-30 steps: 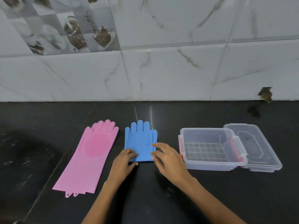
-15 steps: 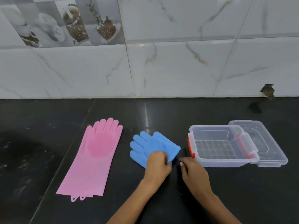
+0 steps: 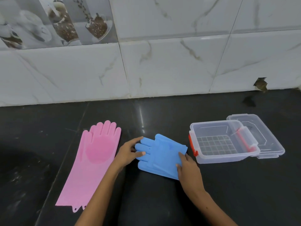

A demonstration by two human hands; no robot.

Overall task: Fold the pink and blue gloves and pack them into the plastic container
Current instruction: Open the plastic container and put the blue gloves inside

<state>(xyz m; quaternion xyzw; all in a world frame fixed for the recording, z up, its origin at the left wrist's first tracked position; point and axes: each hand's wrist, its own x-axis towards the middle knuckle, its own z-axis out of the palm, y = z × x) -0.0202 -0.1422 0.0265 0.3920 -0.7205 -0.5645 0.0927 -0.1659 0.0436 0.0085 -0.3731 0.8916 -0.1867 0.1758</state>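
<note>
As two bare forearms reach in from the bottom edge over a dark counter [image 3: 162, 206], the right hand [image 3: 189, 167] pinches the near right edge of a folded blue glove [image 3: 160, 154], thumb on top and the other fingers out of sight beneath it. The left hand [image 3: 128, 152] meets the same glove from the other side, its fingers loosely spread, thumb laid across the glove's fingers and fingertips against their far ends; whether it grips or only steadies them cannot be told. The blue glove lies doubled over in layers, turned at an angle, its fingers pointing left and its folded edge just short of the container [image 3: 223, 141]. To the left, a pink glove [image 3: 92, 162] lies flat and unfolded at full length, palm pad up, fingers toward the wall and cuff nearest the camera, partly crossed by the left forearm. To the right stands the clear container, open and with nothing inside, a grid pattern showing on its floor and red latches on both short ends. Its clear lid [image 3: 260, 136] lies behind and to the right, tucked partly under the container's right end. Beyond the counter rises a wall [image 3: 162, 62] of marbled white tiles, with a printed tile [image 3: 57, 20] at upper left and a chipped hole [image 3: 261, 84] low at right.
</note>
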